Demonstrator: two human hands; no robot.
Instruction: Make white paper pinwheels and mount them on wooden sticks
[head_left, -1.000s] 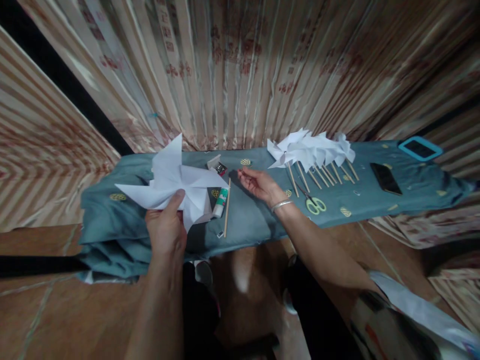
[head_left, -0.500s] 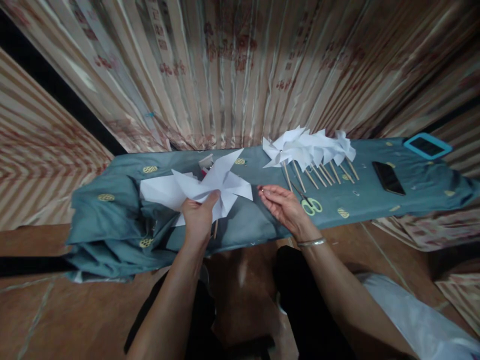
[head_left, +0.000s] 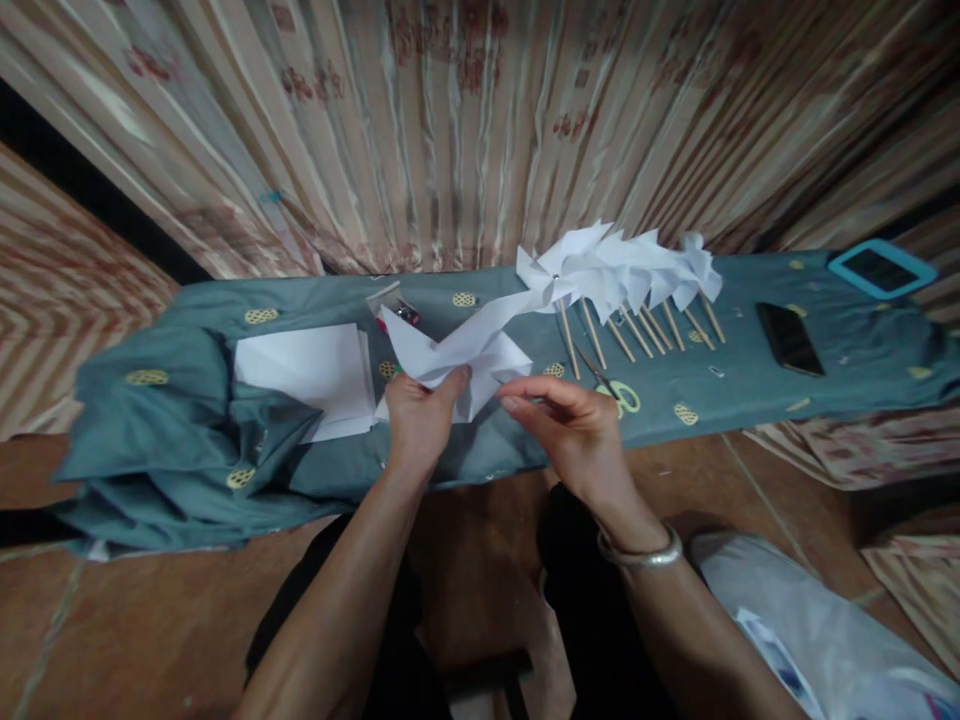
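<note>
A white paper pinwheel (head_left: 480, 350) with folded, pointed blades is held above the cloth. My left hand (head_left: 424, 415) is closed on it, the thumb pressing near its centre. Close to the pinwheel's right edge, my right hand (head_left: 566, 430) makes a pinch with thumb and forefinger; whatever is between the fingertips is too small to make out. I cannot tell whether those fingertips touch the paper. Left of my left hand lies a stack of white paper sheets (head_left: 304, 370), partly under a fold of cloth. A small clear box (head_left: 394, 305) with shiny and pink contents sits behind the pinwheel.
Finished pinwheels (head_left: 622, 265) on wooden sticks overlap in a row at the back. Scissors with green handles (head_left: 619, 395) lie near my right hand. Farther right are a black phone (head_left: 789, 338) and a blue-framed tablet (head_left: 883, 268). A green cloth (head_left: 187, 430) covers the narrow table.
My right hand has come left, up to the pinwheel's edge. The pinwheel has turned and tilted in my left hand, moving right of the paper stack. The view has shifted slightly.
</note>
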